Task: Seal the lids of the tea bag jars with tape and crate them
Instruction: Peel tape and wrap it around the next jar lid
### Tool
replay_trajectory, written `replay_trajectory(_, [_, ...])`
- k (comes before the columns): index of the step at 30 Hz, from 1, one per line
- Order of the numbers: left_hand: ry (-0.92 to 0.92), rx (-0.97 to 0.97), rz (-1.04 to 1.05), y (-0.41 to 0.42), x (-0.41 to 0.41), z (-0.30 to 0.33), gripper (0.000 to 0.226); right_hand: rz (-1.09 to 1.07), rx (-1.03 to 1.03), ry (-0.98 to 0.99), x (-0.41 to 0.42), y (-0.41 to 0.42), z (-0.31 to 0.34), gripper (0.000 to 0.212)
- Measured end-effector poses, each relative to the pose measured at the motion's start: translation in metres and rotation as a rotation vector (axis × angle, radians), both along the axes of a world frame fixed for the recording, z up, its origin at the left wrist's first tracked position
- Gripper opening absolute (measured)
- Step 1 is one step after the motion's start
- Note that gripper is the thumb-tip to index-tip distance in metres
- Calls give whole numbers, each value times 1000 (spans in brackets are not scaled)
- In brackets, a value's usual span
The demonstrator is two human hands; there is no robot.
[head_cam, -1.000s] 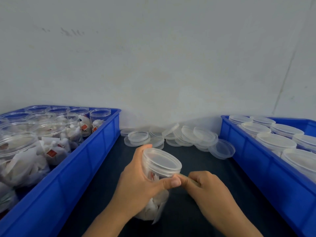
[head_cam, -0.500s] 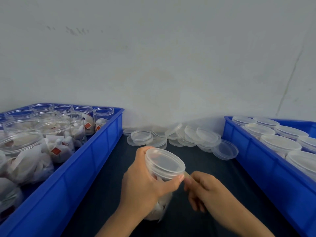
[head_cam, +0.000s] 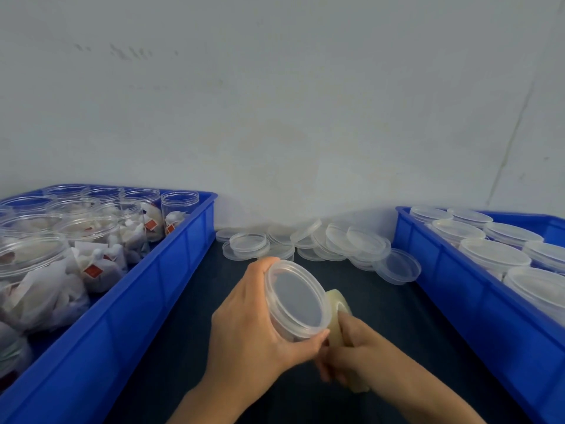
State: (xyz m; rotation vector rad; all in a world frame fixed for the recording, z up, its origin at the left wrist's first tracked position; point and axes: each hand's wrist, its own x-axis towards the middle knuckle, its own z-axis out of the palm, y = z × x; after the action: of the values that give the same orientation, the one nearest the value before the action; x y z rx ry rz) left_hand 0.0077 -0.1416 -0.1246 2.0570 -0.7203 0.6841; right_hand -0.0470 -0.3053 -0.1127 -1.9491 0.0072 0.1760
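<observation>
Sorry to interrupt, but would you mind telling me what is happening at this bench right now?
A person is taping a jar lid shut. The left hand grips a lidded jar, tilted so the lid faces the camera, while the right hand holds a roll of clear tape against its rim. The left blue crate holds open jars of tea bags, the right blue crate holds lidded ones, and spare lids lie by the wall.

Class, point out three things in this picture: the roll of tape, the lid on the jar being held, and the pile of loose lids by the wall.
roll of tape (head_cam: pixel 336 304), head view, its upper outer band.
lid (head_cam: pixel 298 298), head view, its flat top.
pile of loose lids (head_cam: pixel 363 241), head view, one upper lid's face.
</observation>
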Motion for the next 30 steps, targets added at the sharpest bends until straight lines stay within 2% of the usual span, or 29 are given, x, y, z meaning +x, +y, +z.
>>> replay_trajectory(4, [20, 0, -8, 1, 1, -1, 86, -73, -2, -70, 1, 0, -1, 23])
replay_trajectory(19, [-23, 49, 24, 5, 4, -1, 90, -13, 0, -84, 5, -6, -4, 30])
replay_trajectory(24, [-12, 38, 33, 6, 5, -1, 89, 38, -1, -78, 7, -10, -7, 19])
replay_trajectory(30, [-46, 35, 47, 7, 5, 1, 89, -22, 73, -68, 16, -8, -16, 33])
